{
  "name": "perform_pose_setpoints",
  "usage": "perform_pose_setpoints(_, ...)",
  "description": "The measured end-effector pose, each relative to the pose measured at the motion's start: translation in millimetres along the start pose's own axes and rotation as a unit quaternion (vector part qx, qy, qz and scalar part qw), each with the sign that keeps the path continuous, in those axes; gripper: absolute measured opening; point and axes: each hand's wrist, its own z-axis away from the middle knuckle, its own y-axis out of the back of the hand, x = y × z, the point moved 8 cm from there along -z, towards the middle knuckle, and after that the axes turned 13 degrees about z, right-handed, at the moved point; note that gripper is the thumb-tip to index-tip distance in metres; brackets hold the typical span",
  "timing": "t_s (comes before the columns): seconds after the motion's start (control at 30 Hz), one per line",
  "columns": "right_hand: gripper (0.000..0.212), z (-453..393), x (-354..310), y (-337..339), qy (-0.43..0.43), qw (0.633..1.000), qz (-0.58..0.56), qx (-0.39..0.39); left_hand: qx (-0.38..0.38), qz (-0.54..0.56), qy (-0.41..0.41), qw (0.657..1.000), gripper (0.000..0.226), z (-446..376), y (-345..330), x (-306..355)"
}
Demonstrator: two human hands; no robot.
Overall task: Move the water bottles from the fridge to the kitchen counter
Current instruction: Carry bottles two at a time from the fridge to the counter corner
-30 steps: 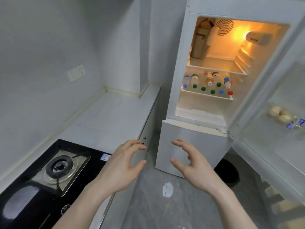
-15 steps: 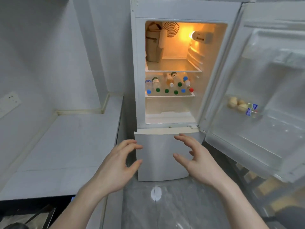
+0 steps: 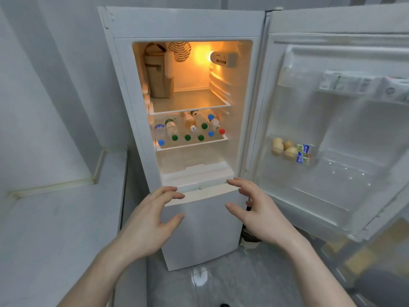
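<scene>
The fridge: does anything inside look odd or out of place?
Mildly odd: a tan fabric bag stands on the top shelf, an unusual thing to chill. The bottles lie flat, caps outward, on the shelf below. Nothing looks spilled or broken.

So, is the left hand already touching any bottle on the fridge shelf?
Apart. The head view shows the left hand open in front of the closed lower door, well below the shelf where the bottles lie; the right hand is empty too.
</scene>
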Motion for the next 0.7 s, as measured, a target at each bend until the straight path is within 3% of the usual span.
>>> perform_pose_setpoints(0.7, 0.05, -274, 79, 13, 0.011, 0.998, -0.049, -0.038, 0.05, 0.055, 0.091, 0.993, 0.034, -253, -46, -78)
